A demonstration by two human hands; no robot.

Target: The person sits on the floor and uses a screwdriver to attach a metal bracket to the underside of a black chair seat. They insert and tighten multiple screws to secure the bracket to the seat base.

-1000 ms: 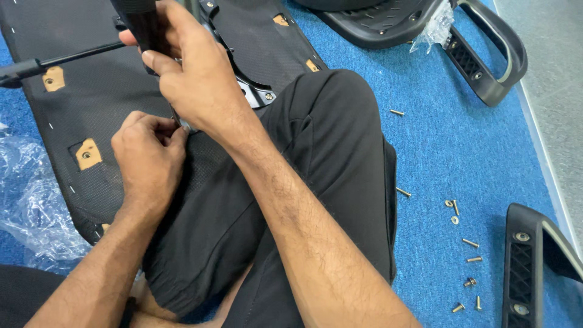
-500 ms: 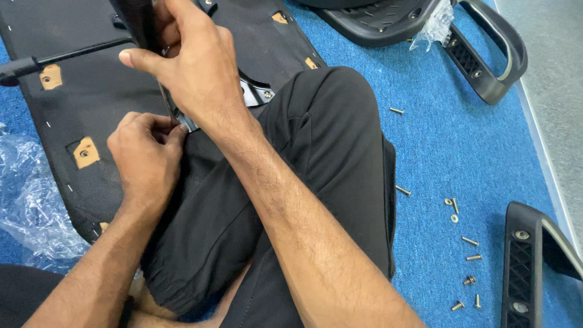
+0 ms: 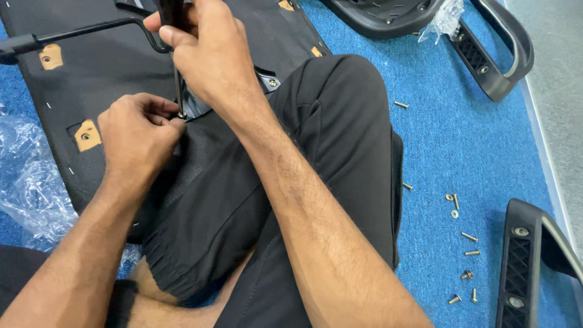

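Shift: since half a second ago our right hand [image 3: 206, 51] sits a little lower in view, and the tool's shaft shows more fully under it.
Right hand: our fingers are clenched round the dark handle of a screwdriver [image 3: 178, 73], held upright over the seat base.
Screwdriver: its thin metal shaft runs straight down, with the tip at the metal bracket [image 3: 197, 106] on the seat base, just beside our left fingertips.
Left hand: our left hand [image 3: 136, 136] is curled, thumb and forefinger pinched together at the tip of the shaft; we cannot tell what small part they grip.
Seat base: the black fabric-covered seat base [image 3: 85, 73] lies on the blue floor [image 3: 473, 140], partly under our bent knee, with tan patches round its bolt holes.
Lever: a black lever [image 3: 79, 33] crosses the seat base at upper left.
Screws: loose screws [image 3: 464, 240] lie scattered on the floor, well apart to our right.
Armrests: one black armrest [image 3: 504, 61] lies at upper right, another [image 3: 528, 261] at lower right.
Wrap: clear plastic wrap [image 3: 30, 188] lies at the left edge.
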